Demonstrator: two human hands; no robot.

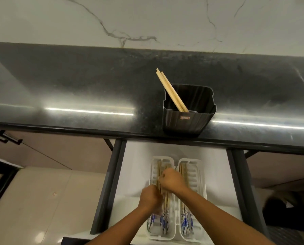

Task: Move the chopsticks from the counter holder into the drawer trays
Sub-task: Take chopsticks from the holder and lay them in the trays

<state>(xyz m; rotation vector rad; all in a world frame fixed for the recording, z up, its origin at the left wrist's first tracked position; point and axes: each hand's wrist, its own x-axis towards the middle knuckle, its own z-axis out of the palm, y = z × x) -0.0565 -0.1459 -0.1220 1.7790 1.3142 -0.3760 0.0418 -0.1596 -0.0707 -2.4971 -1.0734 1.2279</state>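
Both our hands work over the left tray (171,234) in the open drawer (135,174): left hand (150,196) and right hand (172,179) each grip chopsticks (165,202) lying there. Beyond, on the counter (77,96), more chopsticks (170,91) lean in the black holder (189,119).

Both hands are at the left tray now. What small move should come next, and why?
Probably let go and settle the chopsticks flat in the left tray: both the left hand and right hand grip them over it. Plain sticks wait in the holder.
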